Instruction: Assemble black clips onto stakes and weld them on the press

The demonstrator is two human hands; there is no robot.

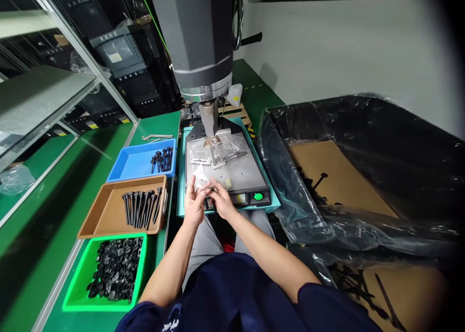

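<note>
My left hand [194, 206] and my right hand [222, 202] meet over the front edge of a press machine's grey base plate [250, 177]. Their fingers are bent and drawn together at the tips; a small dark thing seems to be between them, too small and hidden to name. Just beyond stands a metal fixture [217, 153] on the plate, with clear plastic film around it. Above the fixture hangs the machine's metal tool head [209, 119]. A green button [258, 196] sits on the front panel, right of my right hand.
To the left stand a blue tray [125, 162] and a brown tray [103, 208] with black stemmed parts, and a green bin [78, 283] of small black parts. A wrench [158, 137] lies behind. On the right, plastic-lined boxes [290, 211] hold more black parts. Metal shelving [83, 51] rises at left.
</note>
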